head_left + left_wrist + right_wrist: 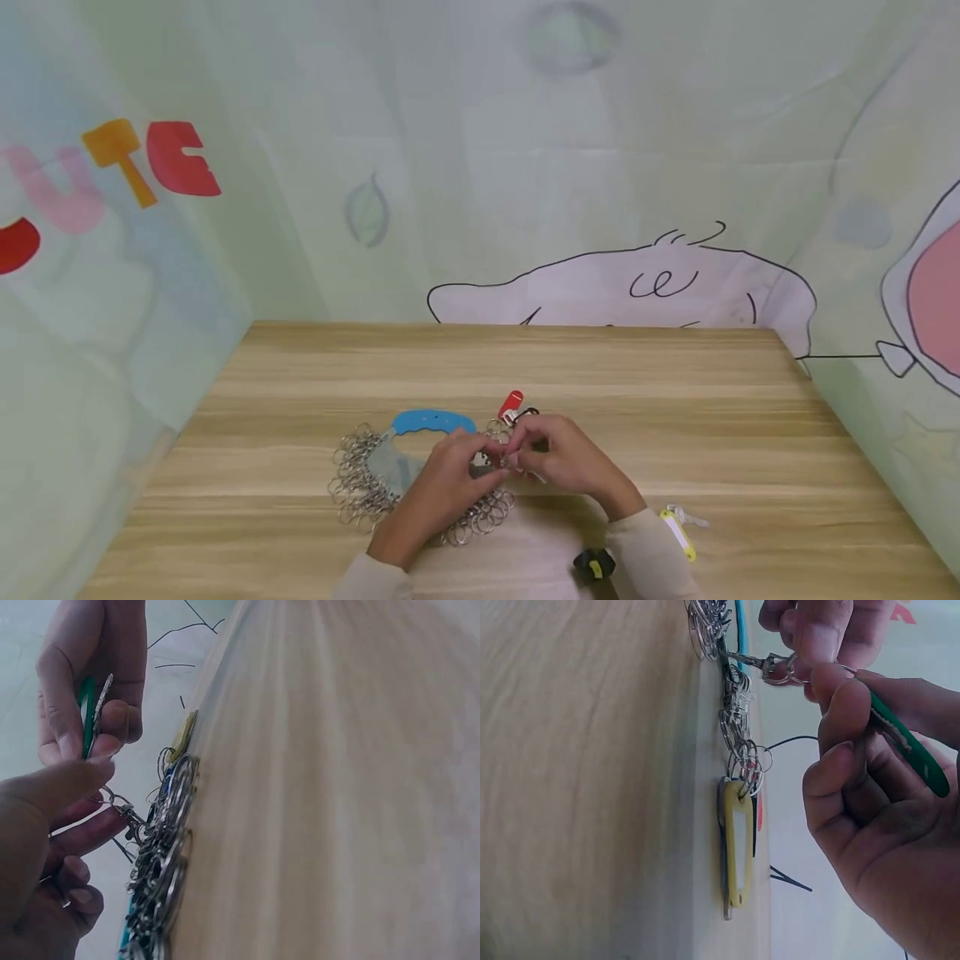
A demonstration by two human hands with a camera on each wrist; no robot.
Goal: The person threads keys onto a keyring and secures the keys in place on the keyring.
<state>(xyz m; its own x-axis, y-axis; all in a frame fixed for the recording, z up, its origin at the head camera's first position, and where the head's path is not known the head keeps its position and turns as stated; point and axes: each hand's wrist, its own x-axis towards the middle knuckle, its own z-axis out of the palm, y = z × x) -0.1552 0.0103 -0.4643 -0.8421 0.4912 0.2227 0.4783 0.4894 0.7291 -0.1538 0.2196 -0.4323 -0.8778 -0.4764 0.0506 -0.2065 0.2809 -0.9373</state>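
Observation:
My right hand (566, 458) holds a green key tag (915, 746) together with a key (103, 696), which lies alongside the tag. Fingertips of my left hand (453, 473) pinch a small metal ring (111, 796) where both hands meet. A metal clasp (769, 666) links that ring to a ring-shaped key holder with a blue handle (431, 420). Many metal rings (356, 479) hang around the holder's edge, and the left forearm covers part of it. A yellow key tag (739, 847) hangs from the bunch, with a red key tag (512, 402) beyond the hands.
On the wooden table (300, 367), another yellow key tag (678, 535) with keys (688, 516) lies right of the right sleeve. A small black object with a yellow mark (595, 566) sits near the front. Printed cloth walls (450, 167) stand behind and beside the table.

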